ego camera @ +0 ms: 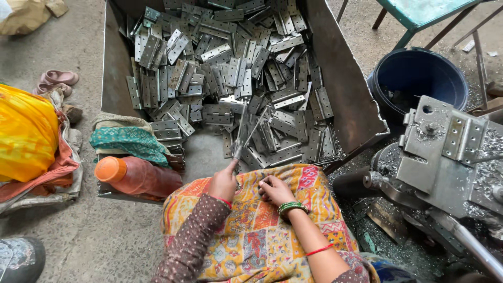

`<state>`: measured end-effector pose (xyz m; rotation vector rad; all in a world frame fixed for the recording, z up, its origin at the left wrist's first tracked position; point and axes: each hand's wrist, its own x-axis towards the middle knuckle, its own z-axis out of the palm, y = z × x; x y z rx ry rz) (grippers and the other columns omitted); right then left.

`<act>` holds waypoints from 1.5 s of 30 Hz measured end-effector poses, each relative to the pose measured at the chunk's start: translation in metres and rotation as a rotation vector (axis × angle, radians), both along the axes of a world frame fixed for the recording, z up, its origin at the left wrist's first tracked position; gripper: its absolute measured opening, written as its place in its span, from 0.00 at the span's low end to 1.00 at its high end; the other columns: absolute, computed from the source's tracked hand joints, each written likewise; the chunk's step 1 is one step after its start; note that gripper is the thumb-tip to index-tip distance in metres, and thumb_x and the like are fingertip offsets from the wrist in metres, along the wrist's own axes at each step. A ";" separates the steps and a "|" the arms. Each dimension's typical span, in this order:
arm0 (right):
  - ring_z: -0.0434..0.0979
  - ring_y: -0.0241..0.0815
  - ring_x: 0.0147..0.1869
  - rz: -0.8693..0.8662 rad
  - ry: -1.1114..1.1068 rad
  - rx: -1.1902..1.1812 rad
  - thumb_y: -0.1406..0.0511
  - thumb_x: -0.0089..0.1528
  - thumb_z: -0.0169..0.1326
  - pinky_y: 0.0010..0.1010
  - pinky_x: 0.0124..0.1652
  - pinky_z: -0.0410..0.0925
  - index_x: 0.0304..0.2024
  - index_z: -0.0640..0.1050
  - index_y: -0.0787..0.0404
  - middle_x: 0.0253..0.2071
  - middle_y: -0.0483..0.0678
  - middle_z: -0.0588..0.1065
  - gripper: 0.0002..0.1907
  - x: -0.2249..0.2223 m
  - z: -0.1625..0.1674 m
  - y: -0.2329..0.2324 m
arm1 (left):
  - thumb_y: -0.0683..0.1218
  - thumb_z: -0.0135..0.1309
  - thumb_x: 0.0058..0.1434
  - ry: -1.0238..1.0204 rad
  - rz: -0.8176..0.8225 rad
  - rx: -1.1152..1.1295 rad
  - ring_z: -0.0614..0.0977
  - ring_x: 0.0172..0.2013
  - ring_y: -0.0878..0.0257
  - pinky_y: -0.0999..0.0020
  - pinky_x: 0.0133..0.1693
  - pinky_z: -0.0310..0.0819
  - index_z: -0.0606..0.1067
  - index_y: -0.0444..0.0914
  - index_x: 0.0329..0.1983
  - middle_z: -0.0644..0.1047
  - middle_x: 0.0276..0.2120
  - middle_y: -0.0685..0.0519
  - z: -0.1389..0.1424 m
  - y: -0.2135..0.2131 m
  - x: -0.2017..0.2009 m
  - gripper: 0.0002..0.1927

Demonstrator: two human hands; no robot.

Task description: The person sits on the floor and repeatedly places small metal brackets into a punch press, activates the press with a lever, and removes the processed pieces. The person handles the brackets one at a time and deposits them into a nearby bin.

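My left hand [224, 182] grips a thin metal rod [245, 135] whose tip reaches into a pile of steel hinges [236, 73] in a large metal tray [346, 99]. The hand rests at the front edge of my patterned cloth-covered lap [257, 236]. My right hand [275, 191], wearing green bangles, lies curled on the cloth with nothing visible in it. A hinge [463, 137] sits clamped on a grey metal machine [440, 167] at the right.
A blue bucket [419, 78] stands right of the tray. An orange-capped bottle [139, 177] and folded green cloth [128, 141] lie at the tray's left front corner. Yellow fabric [23, 133] and sandals [57, 78] lie at left. Metal shavings cover the floor by the machine.
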<state>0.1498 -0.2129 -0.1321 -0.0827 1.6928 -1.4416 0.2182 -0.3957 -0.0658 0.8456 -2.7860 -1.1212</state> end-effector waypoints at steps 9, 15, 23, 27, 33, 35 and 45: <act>0.75 0.31 0.30 0.008 -0.039 0.012 0.56 0.65 0.55 0.27 0.32 0.71 0.42 0.76 0.61 0.33 0.43 0.79 0.14 -0.001 0.003 -0.001 | 0.41 0.43 0.65 0.307 0.003 -0.188 0.82 0.30 0.39 0.44 0.36 0.76 0.59 0.48 0.75 0.78 0.28 0.33 0.066 -0.050 -0.174 0.33; 0.75 0.32 0.30 -0.023 -0.042 -0.010 0.57 0.65 0.55 0.27 0.33 0.71 0.41 0.76 0.62 0.32 0.44 0.79 0.14 -0.001 0.000 -0.003 | 0.45 0.42 0.64 0.114 0.165 -0.153 0.80 0.49 0.41 0.49 0.50 0.74 0.69 0.56 0.66 0.79 0.47 0.37 0.091 -0.068 -0.286 0.27; 0.76 0.32 0.29 0.013 0.018 0.007 0.58 0.65 0.54 0.28 0.33 0.71 0.41 0.77 0.63 0.31 0.44 0.79 0.14 0.000 -0.002 -0.002 | 0.41 0.40 0.65 0.143 0.058 -0.125 0.81 0.45 0.38 0.46 0.48 0.75 0.71 0.52 0.66 0.78 0.42 0.31 0.037 -0.062 -0.215 0.26; 0.76 0.33 0.30 0.000 0.023 0.016 0.58 0.65 0.55 0.28 0.33 0.72 0.41 0.77 0.62 0.32 0.45 0.80 0.13 0.000 -0.001 0.000 | 0.42 0.43 0.64 0.071 0.040 -0.077 0.80 0.43 0.36 0.46 0.47 0.75 0.72 0.52 0.65 0.78 0.41 0.30 0.001 -0.049 -0.143 0.26; 0.76 0.32 0.31 0.002 0.019 0.046 0.58 0.65 0.54 0.28 0.33 0.71 0.42 0.76 0.61 0.33 0.44 0.80 0.13 0.002 0.003 0.004 | 0.40 0.45 0.61 0.068 0.020 0.085 0.82 0.40 0.39 0.50 0.43 0.77 0.71 0.53 0.66 0.78 0.41 0.33 -0.028 -0.004 -0.072 0.29; 0.76 0.33 0.31 -0.009 0.007 0.029 0.58 0.65 0.54 0.27 0.33 0.71 0.42 0.76 0.61 0.33 0.45 0.80 0.13 0.001 0.003 0.003 | 0.41 0.46 0.62 0.059 -0.015 0.083 0.82 0.41 0.39 0.50 0.42 0.77 0.70 0.53 0.66 0.78 0.41 0.33 -0.021 0.012 -0.049 0.29; 0.77 0.32 0.30 0.003 -0.003 0.000 0.57 0.65 0.55 0.27 0.32 0.70 0.41 0.75 0.62 0.32 0.45 0.80 0.14 -0.001 0.004 -0.002 | 0.42 0.38 0.72 0.124 0.054 0.003 0.81 0.19 0.56 0.62 0.19 0.78 0.43 0.59 0.78 0.80 0.23 0.45 0.092 -0.050 -0.148 0.36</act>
